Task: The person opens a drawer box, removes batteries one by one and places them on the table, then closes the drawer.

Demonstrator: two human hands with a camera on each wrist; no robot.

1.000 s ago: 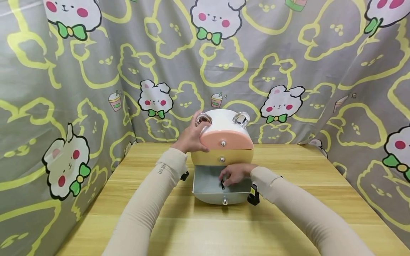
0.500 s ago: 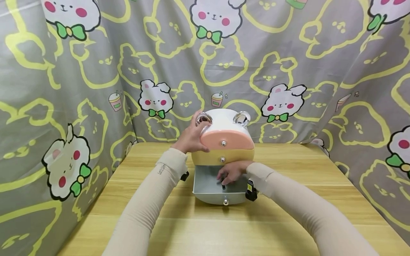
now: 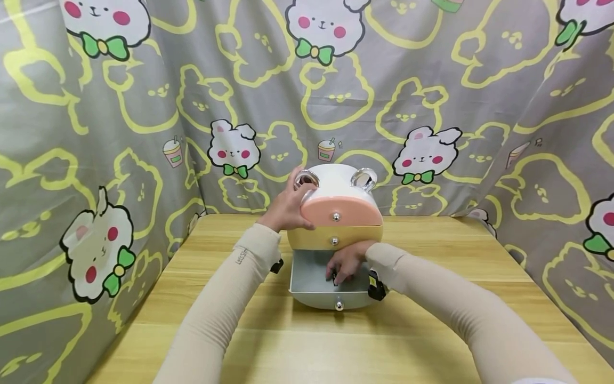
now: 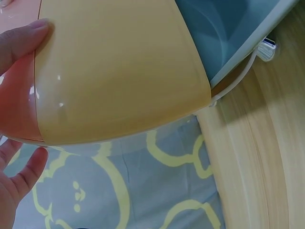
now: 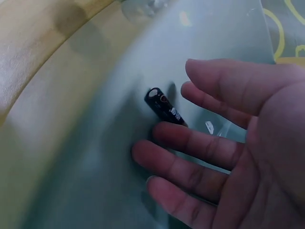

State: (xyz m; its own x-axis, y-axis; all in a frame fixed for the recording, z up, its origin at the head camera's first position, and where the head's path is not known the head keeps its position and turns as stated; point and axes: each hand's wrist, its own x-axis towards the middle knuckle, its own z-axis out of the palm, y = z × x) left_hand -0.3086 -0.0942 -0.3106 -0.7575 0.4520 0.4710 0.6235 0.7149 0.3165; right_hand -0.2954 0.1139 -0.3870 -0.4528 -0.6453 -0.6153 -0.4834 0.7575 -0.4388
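A small desktop drawer cabinet with a white top and silver ring ears stands on the table. My left hand holds its left side, the thumb on the front and the other fingers behind. The bottom grey-blue drawer is pulled out, while the peach drawer and yellow drawer are closed. Inside the open one lies a black battery. My right hand reaches in over it, fingers loosely bent beside the battery, thumb apart from it.
Round silver knobs stick out from the drawer fronts, the lowest knob nearest me. The wooden table extends around the cabinet. A patterned curtain hangs behind it and at both sides.
My right hand has shifted slightly left and come down closer around the battery. The left hand has kept its hold on the cabinet.
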